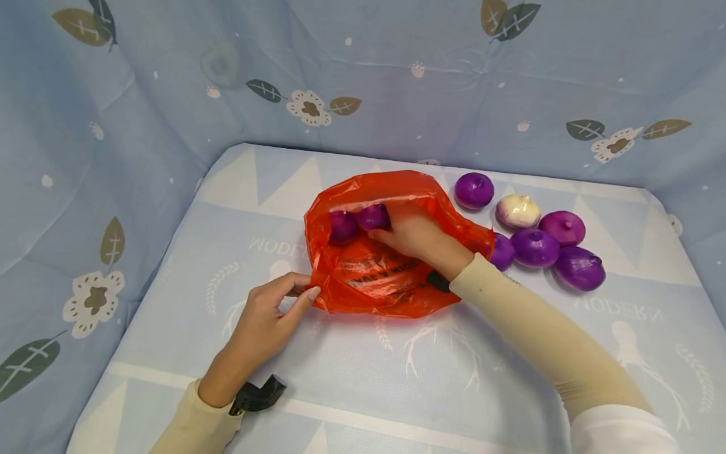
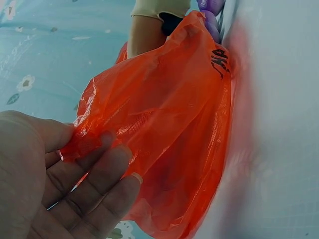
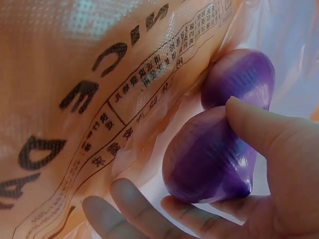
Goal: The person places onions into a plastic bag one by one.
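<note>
A red plastic bag [image 1: 374,302] with black print lies on the table with its mouth spread toward me. My left hand [image 1: 272,321] pinches the bag's near left edge between thumb and fingers, as the left wrist view also shows. Inside the bag, my right hand [image 1: 411,230] holds a purple onion [image 3: 209,157], thumb on top and fingers beneath. Another purple onion [image 1: 343,227] sits right beside it in the bag. The bag's red film covers part of the right hand in the head view.
To the right of the bag lie several purple onions [image 1: 535,248] and one pale, whitish onion [image 1: 518,211]. One onion [image 1: 501,252] is partly behind the bag's right edge. The patterned table [image 1: 351,384] is bordered by blue floral curtains [image 1: 386,82].
</note>
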Demonstrator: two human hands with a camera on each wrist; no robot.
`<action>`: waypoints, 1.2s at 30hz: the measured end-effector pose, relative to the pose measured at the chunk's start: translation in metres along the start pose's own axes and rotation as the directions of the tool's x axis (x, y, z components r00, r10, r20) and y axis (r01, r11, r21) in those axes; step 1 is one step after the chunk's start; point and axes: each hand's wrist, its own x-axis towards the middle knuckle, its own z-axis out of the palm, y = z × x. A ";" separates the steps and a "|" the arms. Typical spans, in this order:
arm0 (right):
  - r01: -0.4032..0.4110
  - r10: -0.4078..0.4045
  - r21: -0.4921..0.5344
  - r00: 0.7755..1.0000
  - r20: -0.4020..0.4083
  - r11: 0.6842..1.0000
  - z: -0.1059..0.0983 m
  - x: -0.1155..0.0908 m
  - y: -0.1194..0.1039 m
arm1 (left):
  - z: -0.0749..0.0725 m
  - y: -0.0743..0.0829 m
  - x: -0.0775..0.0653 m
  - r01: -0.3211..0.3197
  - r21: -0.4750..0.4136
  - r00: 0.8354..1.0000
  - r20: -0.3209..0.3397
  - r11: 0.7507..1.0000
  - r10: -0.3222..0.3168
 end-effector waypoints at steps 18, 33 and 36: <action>-0.058 0.056 -0.030 0.998 -0.042 0.998 0.008 0.006 0.000 | 0.000 -0.001 -0.001 -0.009 -0.010 1.000 0.000 1.000 0.009; -0.079 0.075 -0.093 0.996 -0.052 0.993 0.015 0.001 0.000 | 0.001 -0.001 0.000 -0.015 -0.012 1.000 -0.001 1.000 0.015; -0.085 0.084 -0.040 0.996 -0.033 0.996 0.013 -0.003 -0.002 | 0.001 -0.001 -0.001 -0.009 -0.009 1.000 -0.004 1.000 0.009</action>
